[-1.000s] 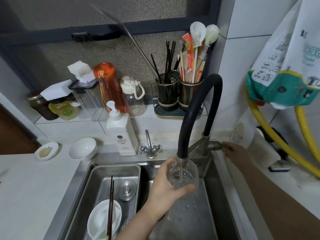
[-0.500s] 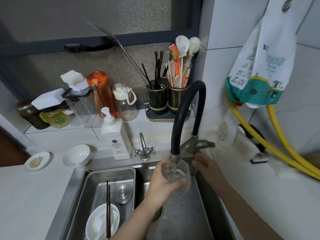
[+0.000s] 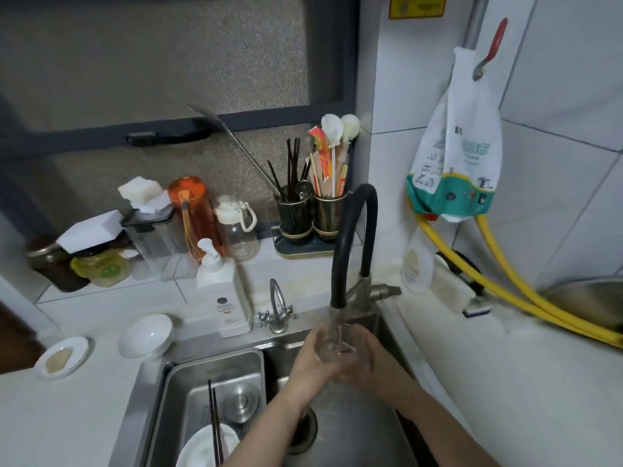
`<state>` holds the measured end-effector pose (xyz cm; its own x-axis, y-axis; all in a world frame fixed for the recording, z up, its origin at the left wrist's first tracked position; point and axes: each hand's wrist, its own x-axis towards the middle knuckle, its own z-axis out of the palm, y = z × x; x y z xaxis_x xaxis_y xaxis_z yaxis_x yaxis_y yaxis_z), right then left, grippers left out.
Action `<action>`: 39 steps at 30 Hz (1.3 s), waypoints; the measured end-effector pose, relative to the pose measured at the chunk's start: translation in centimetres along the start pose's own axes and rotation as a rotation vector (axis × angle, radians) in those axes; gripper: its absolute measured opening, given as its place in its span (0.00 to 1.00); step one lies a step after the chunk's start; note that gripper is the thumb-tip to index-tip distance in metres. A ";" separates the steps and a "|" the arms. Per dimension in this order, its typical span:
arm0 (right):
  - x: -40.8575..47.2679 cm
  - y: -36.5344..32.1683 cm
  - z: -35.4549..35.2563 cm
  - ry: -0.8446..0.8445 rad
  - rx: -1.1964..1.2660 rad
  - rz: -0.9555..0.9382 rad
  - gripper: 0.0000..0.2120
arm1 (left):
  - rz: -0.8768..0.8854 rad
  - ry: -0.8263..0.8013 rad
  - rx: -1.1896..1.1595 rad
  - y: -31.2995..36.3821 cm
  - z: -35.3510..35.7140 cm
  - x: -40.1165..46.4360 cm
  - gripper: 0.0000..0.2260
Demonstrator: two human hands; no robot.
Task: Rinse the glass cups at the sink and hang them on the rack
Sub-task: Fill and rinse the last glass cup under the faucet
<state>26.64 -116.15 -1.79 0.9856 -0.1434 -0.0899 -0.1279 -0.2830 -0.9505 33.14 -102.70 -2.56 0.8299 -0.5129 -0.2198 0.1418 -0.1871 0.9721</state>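
A clear glass cup (image 3: 333, 345) is held upright under the spout of the black hose faucet (image 3: 337, 264), over the steel sink (image 3: 354, 429). Water runs into the cup. My left hand (image 3: 310, 362) grips the cup from the left side. My right hand (image 3: 365, 358) wraps round it from the right, fingers curled against the glass. The cup's base is hidden between my two hands. No rack is in view.
A steel drain basket (image 3: 215, 372) at the sink's left holds a white bowl (image 3: 199, 448) with dark chopsticks (image 3: 214, 429). A soap pump bottle (image 3: 226, 291), small tap (image 3: 277, 308), white bowl (image 3: 145, 335) and saucer (image 3: 62, 357) stand behind. Yellow hoses (image 3: 505, 281) cross the right counter.
My right hand has left the faucet handle and come down onto the right side of the cup. The view has pulled back and up.
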 end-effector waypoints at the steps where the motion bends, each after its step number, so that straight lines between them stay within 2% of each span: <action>1: -0.4 0.4 0.0 0.048 -0.018 -0.009 0.29 | -0.003 -0.046 0.000 -0.1 0.2 -0.1 0.27; 3: -1.1 0.7 0.6 0.121 -0.041 -0.019 0.24 | -0.009 -0.089 -0.012 -0.7 0.0 -0.4 0.30; 5: -1.2 0.1 1.5 0.120 -0.004 -0.053 0.19 | -0.020 -0.065 -0.034 -1.4 -1.2 -0.6 0.35; 8: -0.7 -1.0 1.7 0.054 0.083 -0.027 0.24 | -0.050 -0.046 -0.053 -1.2 -2.1 -0.2 0.39; 11: -1.7 -0.5 0.7 0.089 0.102 0.062 0.32 | -0.033 -0.111 -0.015 -0.6 -0.5 -0.1 0.32; 13: -2.7 -0.1 0.7 0.086 0.047 0.053 0.32 | -0.013 -0.161 -0.022 -0.4 0.2 -1.1 0.27; 16: -2.8 0.1 1.8 0.023 0.041 0.056 0.29 | -0.029 -0.121 -0.032 -1.8 -1.0 -1.5 0.28; 18: -2.0 -0.6 2.1 0.020 0.020 0.048 0.28 | -0.041 -0.072 -0.059 -2.4 -2.1 -0.6 0.32; 20: -0.4 -0.3 1.9 0.102 0.024 0.030 0.25 | -0.038 -0.058 -0.074 -2.3 -2.2 0.6 0.36; 22: 0.5 -0.1 1.7 0.174 0.044 0.011 0.20 | -0.024 -0.090 -0.064 -1.7 -1.2 1.2 0.32; 24: 0.3 0.2 1.3 0.222 0.026 0.038 0.23 | -0.007 -0.129 -0.041 -1.3 -0.2 0.8 0.29; 29: 0.4 2.5 1.7 -0.019 0.047 0.109 0.31 | -0.123 -0.020 -0.130 -3.2 -1.5 0.9 0.29; 32: 2.2 2.2 1.4 0.036 0.065 0.142 0.28 | -0.168 -0.009 -0.170 -3.2 -1.7 2.1 0.31; 34: 2.6 2.9 1.0 0.104 0.113 0.194 0.23 | -0.200 -0.028 -0.167 -2.8 -1.2 2.8 0.29; 39: 2.6 3.0 0.9 0.059 0.090 0.205 0.19 | -0.321 0.054 -0.184 -2.3 -1.3 3.3 0.28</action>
<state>28.89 -116.50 -5.10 0.9315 -0.2448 -0.2690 -0.3120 -0.1574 -0.9370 36.23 -102.88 -5.39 0.7539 -0.4071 -0.5156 0.4897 -0.1748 0.8542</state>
